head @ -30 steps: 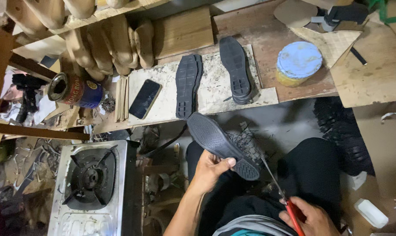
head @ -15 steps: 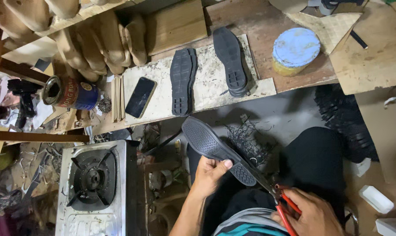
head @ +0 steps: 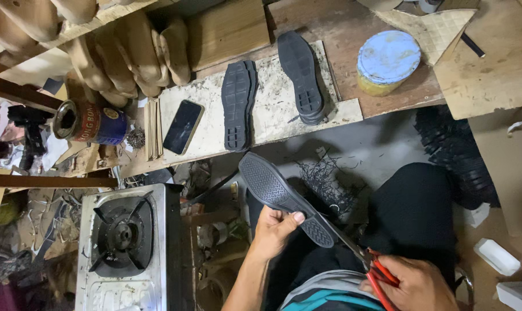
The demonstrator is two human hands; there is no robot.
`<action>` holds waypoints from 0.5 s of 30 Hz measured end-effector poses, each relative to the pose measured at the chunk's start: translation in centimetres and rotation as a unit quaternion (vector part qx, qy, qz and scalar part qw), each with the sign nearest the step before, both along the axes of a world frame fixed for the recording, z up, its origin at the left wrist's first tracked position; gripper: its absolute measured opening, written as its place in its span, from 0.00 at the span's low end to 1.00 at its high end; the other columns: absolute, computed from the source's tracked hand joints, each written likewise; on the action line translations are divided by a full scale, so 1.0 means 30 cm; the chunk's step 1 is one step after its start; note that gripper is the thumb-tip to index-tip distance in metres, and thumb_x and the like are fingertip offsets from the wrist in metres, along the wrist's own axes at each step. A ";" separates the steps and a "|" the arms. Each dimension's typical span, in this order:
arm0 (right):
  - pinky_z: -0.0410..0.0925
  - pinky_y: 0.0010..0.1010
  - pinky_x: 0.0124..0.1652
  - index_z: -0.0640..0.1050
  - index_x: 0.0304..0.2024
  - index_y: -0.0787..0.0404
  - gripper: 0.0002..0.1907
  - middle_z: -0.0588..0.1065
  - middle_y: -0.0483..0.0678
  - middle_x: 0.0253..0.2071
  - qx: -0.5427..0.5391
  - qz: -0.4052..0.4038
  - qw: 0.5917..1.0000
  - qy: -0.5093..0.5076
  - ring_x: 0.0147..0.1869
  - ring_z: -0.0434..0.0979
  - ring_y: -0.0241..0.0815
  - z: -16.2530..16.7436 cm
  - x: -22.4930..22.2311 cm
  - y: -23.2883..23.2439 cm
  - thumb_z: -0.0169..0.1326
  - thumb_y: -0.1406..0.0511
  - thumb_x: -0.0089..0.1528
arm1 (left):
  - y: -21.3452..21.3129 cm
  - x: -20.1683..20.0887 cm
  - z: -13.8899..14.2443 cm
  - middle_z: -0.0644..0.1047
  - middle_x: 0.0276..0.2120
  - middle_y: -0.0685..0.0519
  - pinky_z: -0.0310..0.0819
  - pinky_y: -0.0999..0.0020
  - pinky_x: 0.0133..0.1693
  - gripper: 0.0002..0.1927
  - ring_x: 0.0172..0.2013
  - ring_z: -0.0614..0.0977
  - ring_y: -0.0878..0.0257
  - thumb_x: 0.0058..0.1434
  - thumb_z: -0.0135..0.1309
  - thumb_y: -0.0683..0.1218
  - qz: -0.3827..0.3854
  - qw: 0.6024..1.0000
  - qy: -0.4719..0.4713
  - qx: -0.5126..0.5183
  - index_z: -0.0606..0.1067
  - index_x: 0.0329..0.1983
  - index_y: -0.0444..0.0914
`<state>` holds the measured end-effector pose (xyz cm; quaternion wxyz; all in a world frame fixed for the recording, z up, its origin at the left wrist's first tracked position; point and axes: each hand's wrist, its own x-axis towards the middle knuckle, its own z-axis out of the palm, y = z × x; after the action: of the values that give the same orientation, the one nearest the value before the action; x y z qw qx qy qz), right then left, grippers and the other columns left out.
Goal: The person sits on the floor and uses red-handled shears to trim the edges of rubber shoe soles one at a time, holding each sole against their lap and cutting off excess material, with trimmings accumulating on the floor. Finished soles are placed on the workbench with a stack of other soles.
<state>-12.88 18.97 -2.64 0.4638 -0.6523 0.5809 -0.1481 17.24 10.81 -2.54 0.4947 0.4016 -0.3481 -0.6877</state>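
My left hand (head: 275, 229) grips a black rubber shoe sole (head: 284, 197) by its heel end, tread side up, above my lap. My right hand (head: 413, 285) holds red-handled scissors (head: 364, 262), and their blades meet the sole's edge near the heel. Black rubber trimmings (head: 324, 184) lie on the floor beyond the sole. Two more black soles lie on a stained board (head: 197, 106) on the bench: a stacked pair (head: 237, 103) and a single sole (head: 300, 75).
A black phone (head: 182, 126) lies on the board's left part. A blue-lidded tin (head: 388, 60) stands at the right, an open can (head: 88, 122) at the left. Wooden shoe lasts (head: 134, 55) lean behind. A gas stove (head: 125, 247) sits at lower left.
The view has shifted a little. The sole has turned in my left hand and the scissors have worked along its edge towards the heel.
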 end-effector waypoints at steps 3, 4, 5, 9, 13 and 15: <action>0.76 0.30 0.37 0.81 0.52 0.51 0.31 0.84 0.45 0.31 0.087 -0.025 0.996 0.022 0.34 0.85 0.37 0.011 -0.001 0.007 0.72 0.55 0.47 | 0.003 -0.005 0.006 0.81 0.45 0.52 0.75 0.63 0.52 0.16 0.46 0.81 0.63 0.64 0.59 0.36 0.002 1.000 0.004 0.007 0.72 0.53 0.34; 0.76 0.31 0.37 0.81 0.53 0.51 0.32 0.84 0.45 0.32 0.069 -0.017 0.997 0.015 0.35 0.85 0.38 0.019 0.001 0.001 0.73 0.55 0.47 | 0.003 -0.005 0.006 0.81 0.45 0.52 0.75 0.64 0.52 0.16 0.46 0.81 0.63 0.63 0.59 0.36 0.002 1.000 0.006 0.007 0.72 0.53 0.34; 0.77 0.31 0.38 0.81 0.54 0.51 0.33 0.84 0.45 0.33 0.051 -0.010 0.999 0.008 0.36 0.85 0.39 0.028 0.005 -0.007 0.74 0.54 0.46 | 0.004 -0.004 0.003 0.81 0.45 0.52 0.75 0.64 0.52 0.15 0.46 0.81 0.63 0.63 0.59 0.36 0.001 1.000 0.007 0.007 0.72 0.53 0.34; 0.76 0.33 0.42 0.80 0.55 0.51 0.35 0.85 0.43 0.36 0.079 -0.003 0.996 0.048 0.40 0.84 0.41 0.063 0.026 -0.020 0.75 0.54 0.47 | 0.022 0.002 -0.019 0.80 0.44 0.54 0.74 0.67 0.50 0.15 0.45 0.80 0.65 0.64 0.60 0.37 -0.039 0.999 -0.011 0.000 0.73 0.53 0.35; 0.75 0.32 0.38 0.81 0.51 0.51 0.31 0.84 0.44 0.31 0.021 0.009 0.999 0.041 0.36 0.86 0.41 0.073 0.044 -0.024 0.75 0.53 0.47 | 0.028 0.014 -0.047 0.79 0.42 0.55 0.71 0.69 0.45 0.15 0.41 0.77 0.66 0.64 0.62 0.37 -0.043 0.999 -0.032 0.008 0.74 0.53 0.35; 0.77 0.30 0.35 0.83 0.46 0.51 0.26 0.84 0.44 0.29 0.035 0.008 0.999 0.024 0.34 0.85 0.38 0.073 0.047 -0.025 0.74 0.53 0.47 | 0.031 0.017 -0.051 0.79 0.42 0.55 0.70 0.70 0.43 0.16 0.40 0.76 0.67 0.64 0.62 0.38 -0.043 0.998 -0.035 0.008 0.74 0.54 0.35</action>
<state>-11.46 18.23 -0.45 0.4738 -0.6438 0.5912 -0.1078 17.75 11.73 -4.08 0.4490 0.4139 -0.3765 -0.6967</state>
